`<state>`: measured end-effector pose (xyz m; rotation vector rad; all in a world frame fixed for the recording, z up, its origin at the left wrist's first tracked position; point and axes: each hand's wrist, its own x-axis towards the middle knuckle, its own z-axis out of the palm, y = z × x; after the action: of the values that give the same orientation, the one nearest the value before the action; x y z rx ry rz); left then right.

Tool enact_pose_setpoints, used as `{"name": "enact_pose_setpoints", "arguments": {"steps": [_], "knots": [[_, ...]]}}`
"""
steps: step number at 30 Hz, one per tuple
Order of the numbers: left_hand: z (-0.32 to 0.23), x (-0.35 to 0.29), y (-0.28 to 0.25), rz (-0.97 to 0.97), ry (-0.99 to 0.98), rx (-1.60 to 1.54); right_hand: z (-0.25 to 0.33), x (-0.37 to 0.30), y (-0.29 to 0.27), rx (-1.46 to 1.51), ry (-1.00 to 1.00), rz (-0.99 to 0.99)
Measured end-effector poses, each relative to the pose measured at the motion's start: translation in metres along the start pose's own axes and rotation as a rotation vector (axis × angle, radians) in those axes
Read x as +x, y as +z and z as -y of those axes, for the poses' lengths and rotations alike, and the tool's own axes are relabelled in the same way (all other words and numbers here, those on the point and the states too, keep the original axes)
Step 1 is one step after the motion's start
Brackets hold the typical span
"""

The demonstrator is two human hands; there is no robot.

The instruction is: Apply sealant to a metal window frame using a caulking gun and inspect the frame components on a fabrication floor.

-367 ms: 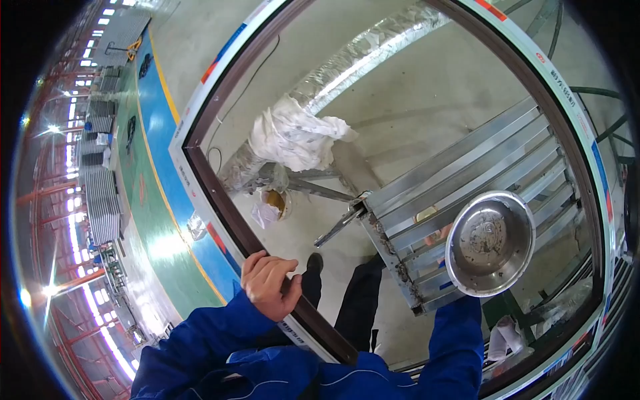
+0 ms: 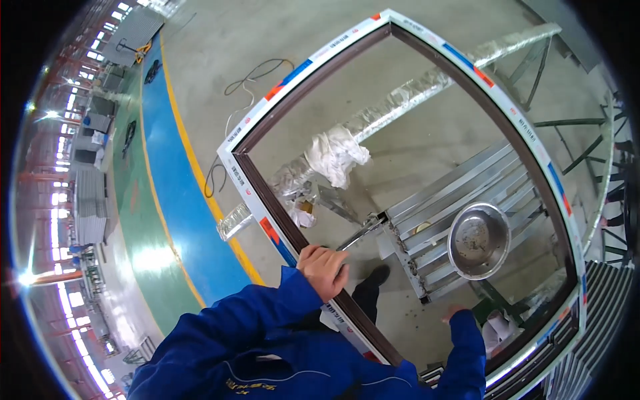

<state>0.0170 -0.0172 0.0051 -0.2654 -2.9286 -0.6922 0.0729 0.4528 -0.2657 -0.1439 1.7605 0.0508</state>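
My left hand (image 2: 323, 272) is closed round the near left bar of a large rectangular frame (image 2: 248, 175), dark brown inside with printed white film along its outer edges. The frame is tilted in front of me. Through its opening shows my right hand (image 2: 455, 313), beyond the near side of the frame and mostly cut off by the blue sleeve; its fingers are too small and hidden to read. Nearest to it is a round metal bowl (image 2: 479, 241) with dark bits in its bottom, sitting on a slatted metal rack (image 2: 427, 248).
A foil-wrapped beam (image 2: 400, 100) with a white cloth (image 2: 337, 157) tied on it crosses behind the frame. Metal stands (image 2: 573, 137) and stacked grey profiles (image 2: 597, 313) lie to the right. A cable (image 2: 257, 77) lies on the floor near the yellow line (image 2: 190, 160).
The frame and my left hand sit further right in the picture, and more of the frame shows. My right hand has come away from beside the bowl, toward me. The bowl stays on the rack.
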Motion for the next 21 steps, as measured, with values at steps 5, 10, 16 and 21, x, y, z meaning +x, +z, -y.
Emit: {"name": "enact_pose_setpoints", "arguments": {"steps": [5,10,16,21], "knots": [[0.008,-0.007,-0.002,-0.054,0.084,-0.154,0.052,-0.113,0.018,-0.007,-0.089,-0.055],[0.023,-0.016,-0.013,-0.016,0.205,-0.414,0.185,-0.198,-0.048,0.124,-0.199,-0.432],[0.069,-0.064,-0.044,0.038,0.297,-0.598,0.275,-0.142,-0.102,0.265,-0.372,-0.605],[0.141,-0.132,-0.093,0.026,-0.059,-0.439,0.307,-0.041,-0.135,0.335,-0.214,-0.404]]}}
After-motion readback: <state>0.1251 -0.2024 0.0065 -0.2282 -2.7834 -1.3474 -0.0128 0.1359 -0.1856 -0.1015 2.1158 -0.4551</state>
